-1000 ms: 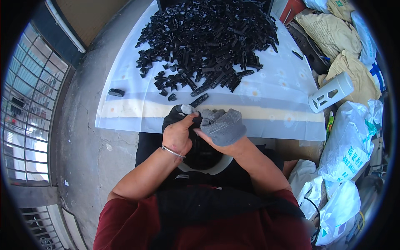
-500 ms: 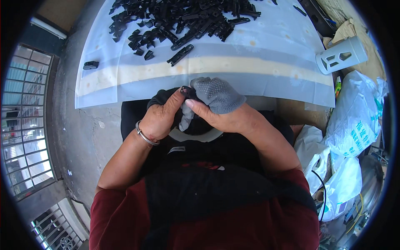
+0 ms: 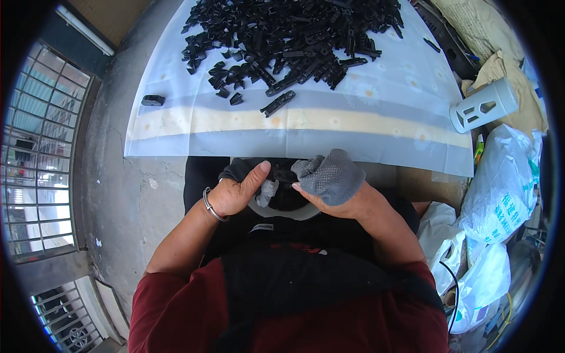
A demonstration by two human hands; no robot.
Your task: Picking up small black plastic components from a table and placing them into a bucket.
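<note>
Above a white round container by my lap, both hands are at a small black plastic piece, whose shape is hard to make out against the dark background. My left hand, in a dark glove that leaves the thumb bare, grips its left side with the thumb raised; the fingers are mostly hidden. A grey dotted glove covers the fingers of my right hand, which pinches the piece from the right with a bare thumb. Whitish crumpled material shows below the left fingers.
A large heap of black plastic parts covers the far table. One elongated part and a black block lie apart from it. A pale cylindrical holder and white plastic bags are on the right.
Both hands have moved down in the picture and slightly apart, uncovering more between them. The table also appears lower and further right as the view has shifted.
</note>
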